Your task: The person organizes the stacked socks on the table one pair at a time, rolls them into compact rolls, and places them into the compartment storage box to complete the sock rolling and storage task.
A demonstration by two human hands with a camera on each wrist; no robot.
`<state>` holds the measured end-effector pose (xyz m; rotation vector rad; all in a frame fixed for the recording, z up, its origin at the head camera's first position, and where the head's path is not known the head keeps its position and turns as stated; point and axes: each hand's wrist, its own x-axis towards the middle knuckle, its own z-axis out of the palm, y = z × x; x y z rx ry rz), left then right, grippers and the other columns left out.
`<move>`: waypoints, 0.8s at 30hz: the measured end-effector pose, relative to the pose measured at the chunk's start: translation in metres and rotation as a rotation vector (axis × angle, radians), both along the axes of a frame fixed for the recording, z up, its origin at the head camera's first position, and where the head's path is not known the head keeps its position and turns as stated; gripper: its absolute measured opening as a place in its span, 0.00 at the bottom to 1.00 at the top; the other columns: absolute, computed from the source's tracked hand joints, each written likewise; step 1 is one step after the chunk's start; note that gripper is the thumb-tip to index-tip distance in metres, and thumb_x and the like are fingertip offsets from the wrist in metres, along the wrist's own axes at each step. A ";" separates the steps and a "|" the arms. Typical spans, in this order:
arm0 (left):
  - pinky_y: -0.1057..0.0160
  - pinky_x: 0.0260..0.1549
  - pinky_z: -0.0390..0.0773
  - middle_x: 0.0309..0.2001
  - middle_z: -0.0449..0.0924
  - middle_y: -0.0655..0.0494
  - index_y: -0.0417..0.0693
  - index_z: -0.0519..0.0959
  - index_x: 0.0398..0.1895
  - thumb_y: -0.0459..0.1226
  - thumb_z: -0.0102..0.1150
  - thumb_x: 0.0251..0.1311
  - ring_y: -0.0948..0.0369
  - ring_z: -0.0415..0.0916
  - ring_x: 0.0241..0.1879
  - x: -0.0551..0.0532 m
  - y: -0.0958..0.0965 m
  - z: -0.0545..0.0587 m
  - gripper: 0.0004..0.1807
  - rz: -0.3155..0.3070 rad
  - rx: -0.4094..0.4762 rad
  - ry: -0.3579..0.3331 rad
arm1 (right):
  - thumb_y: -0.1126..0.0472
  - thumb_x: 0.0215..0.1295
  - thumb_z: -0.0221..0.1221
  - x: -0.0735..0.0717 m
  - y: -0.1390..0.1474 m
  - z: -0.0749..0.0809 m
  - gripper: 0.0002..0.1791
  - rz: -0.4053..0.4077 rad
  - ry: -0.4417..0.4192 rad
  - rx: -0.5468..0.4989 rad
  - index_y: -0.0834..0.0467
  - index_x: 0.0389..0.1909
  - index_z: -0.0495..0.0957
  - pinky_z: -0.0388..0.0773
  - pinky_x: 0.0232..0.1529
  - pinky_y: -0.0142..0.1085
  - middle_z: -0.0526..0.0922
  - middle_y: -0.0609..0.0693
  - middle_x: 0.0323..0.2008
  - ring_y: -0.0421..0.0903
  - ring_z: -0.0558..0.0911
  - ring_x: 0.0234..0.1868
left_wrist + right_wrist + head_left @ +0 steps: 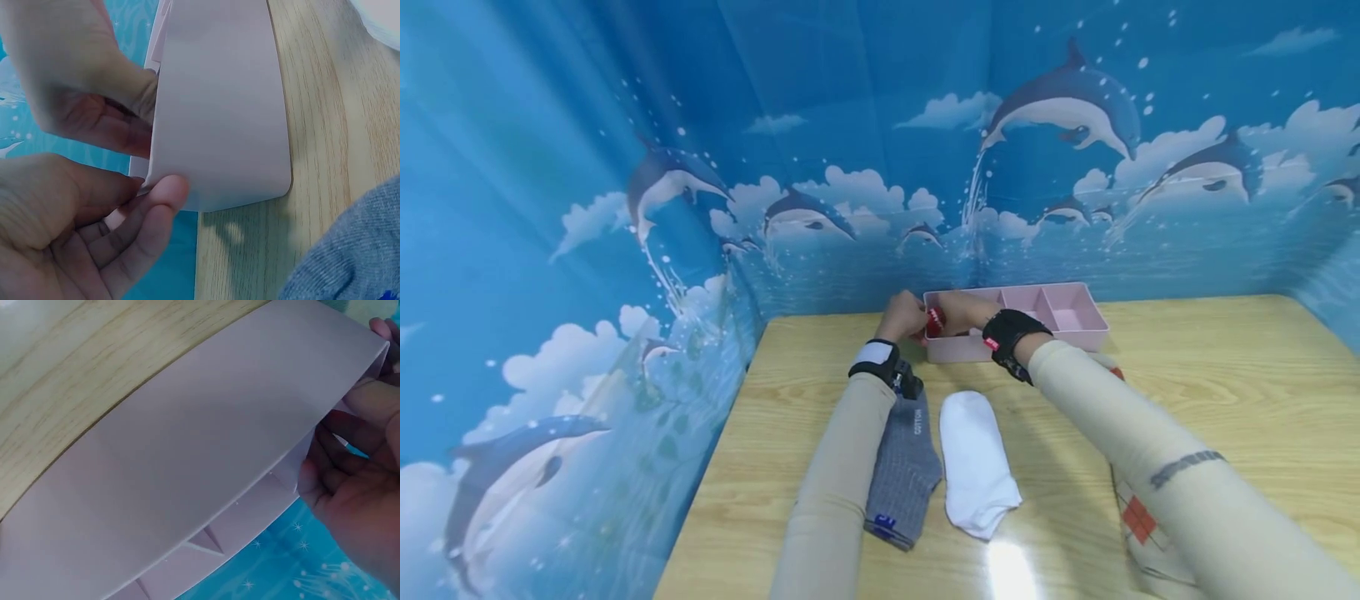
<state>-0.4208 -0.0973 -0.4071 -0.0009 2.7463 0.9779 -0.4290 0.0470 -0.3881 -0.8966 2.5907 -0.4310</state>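
At the left end of a pink divided box (970,350), my left hand (904,317) pinches the rim at the corner between thumb and fingers. In the left wrist view, the left hand (94,219) has its fingertips outside the wall. My right hand (962,312) reaches into the box's leftmost compartment. A small red piece with white marks (935,321) shows beside its fingers; whether they grip it is hidden. In the right wrist view, the fingers of the right hand (359,469) are bent and partly behind the box wall.
A grey sock (904,471) lies by my left forearm, with a white sock (977,462) to its right. A beige sock with red diamonds (1138,521) is partly under my right forearm. Behind the wooden table (1225,375) hangs a dolphin-print curtain (865,100).
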 end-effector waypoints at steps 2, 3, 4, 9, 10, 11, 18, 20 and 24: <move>0.56 0.35 0.86 0.17 0.77 0.54 0.47 0.67 0.12 0.29 0.52 0.67 0.63 0.79 0.15 -0.001 0.000 0.000 0.22 0.005 0.009 -0.003 | 0.69 0.66 0.61 0.000 0.001 0.000 0.10 0.013 -0.021 0.000 0.61 0.25 0.75 0.64 0.26 0.33 0.65 0.44 0.16 0.40 0.66 0.20; 0.56 0.35 0.86 0.18 0.79 0.53 0.46 0.69 0.13 0.29 0.52 0.67 0.63 0.79 0.15 -0.001 0.000 0.000 0.21 0.007 0.010 -0.006 | 0.70 0.67 0.60 0.001 0.002 0.000 0.10 0.014 -0.019 0.003 0.62 0.25 0.75 0.64 0.26 0.32 0.65 0.44 0.16 0.40 0.66 0.20; 0.55 0.36 0.87 0.19 0.80 0.52 0.45 0.70 0.13 0.29 0.52 0.68 0.63 0.79 0.15 -0.001 0.000 0.000 0.20 0.007 0.013 -0.008 | 0.71 0.67 0.60 0.001 0.002 -0.001 0.09 0.012 -0.010 0.004 0.62 0.25 0.76 0.63 0.26 0.31 0.65 0.44 0.17 0.40 0.66 0.20; 0.53 0.39 0.87 0.28 0.87 0.46 0.40 0.79 0.21 0.29 0.52 0.69 0.61 0.81 0.17 0.002 0.001 0.002 0.15 0.018 0.028 -0.020 | 0.72 0.65 0.61 0.005 0.004 -0.008 0.11 -0.007 0.099 -0.027 0.61 0.23 0.73 0.61 0.29 0.34 0.61 0.45 0.17 0.42 0.63 0.22; 0.53 0.39 0.87 0.30 0.87 0.46 0.39 0.80 0.23 0.29 0.52 0.69 0.60 0.81 0.17 0.002 0.001 0.002 0.15 0.020 0.030 -0.017 | 0.71 0.64 0.61 0.005 0.004 -0.009 0.12 -0.010 0.126 -0.031 0.60 0.23 0.72 0.61 0.29 0.34 0.61 0.44 0.17 0.42 0.63 0.22; 0.53 0.39 0.87 0.30 0.87 0.46 0.38 0.80 0.24 0.29 0.52 0.69 0.60 0.81 0.17 0.003 0.002 0.002 0.14 0.021 0.033 -0.017 | 0.70 0.64 0.62 0.005 0.004 -0.010 0.13 -0.013 0.150 -0.033 0.59 0.22 0.71 0.61 0.30 0.35 0.60 0.44 0.16 0.42 0.62 0.22; 0.52 0.40 0.87 0.23 0.83 0.48 0.44 0.68 0.14 0.29 0.51 0.69 0.59 0.84 0.19 0.005 0.003 0.001 0.21 -0.004 0.031 -0.017 | 0.63 0.61 0.68 0.010 0.004 -0.015 0.10 -0.068 0.208 -0.075 0.67 0.29 0.80 0.67 0.31 0.36 0.70 0.46 0.18 0.43 0.70 0.24; 0.52 0.39 0.87 0.22 0.83 0.48 0.45 0.66 0.13 0.29 0.51 0.69 0.59 0.83 0.18 0.005 0.003 0.001 0.22 -0.006 0.028 -0.015 | 0.63 0.61 0.69 0.011 0.004 -0.017 0.11 -0.077 0.229 -0.103 0.67 0.29 0.80 0.67 0.32 0.36 0.70 0.47 0.18 0.44 0.71 0.24; 0.57 0.33 0.87 0.25 0.86 0.47 0.43 0.72 0.16 0.30 0.53 0.69 0.62 0.80 0.14 0.003 0.003 0.002 0.19 0.009 0.025 -0.005 | 0.64 0.61 0.69 0.014 0.003 -0.018 0.11 -0.100 0.253 -0.148 0.68 0.27 0.79 0.66 0.30 0.36 0.66 0.47 0.18 0.45 0.69 0.24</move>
